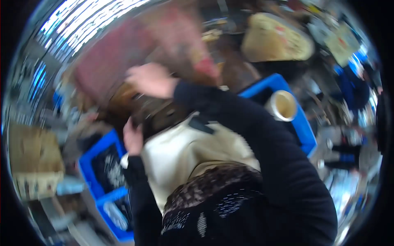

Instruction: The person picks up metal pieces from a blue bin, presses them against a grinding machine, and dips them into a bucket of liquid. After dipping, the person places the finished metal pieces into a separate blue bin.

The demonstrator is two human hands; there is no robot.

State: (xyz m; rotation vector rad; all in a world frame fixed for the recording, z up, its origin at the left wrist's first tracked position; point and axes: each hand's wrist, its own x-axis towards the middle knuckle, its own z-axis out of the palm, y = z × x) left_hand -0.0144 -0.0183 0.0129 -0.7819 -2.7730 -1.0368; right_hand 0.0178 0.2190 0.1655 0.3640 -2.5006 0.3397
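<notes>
Right hand [151, 80] raised over brown bundle [158, 112]

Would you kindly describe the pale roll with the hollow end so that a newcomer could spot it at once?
Start at the person's dark right sleeve crossing the middle of the head view, then look just beyond it to the blue crate on the right. The cardboard tube lies at that crate's upper rim, its round open end facing the camera. It is the only pale, ring-shaped thing against the blue.
</notes>
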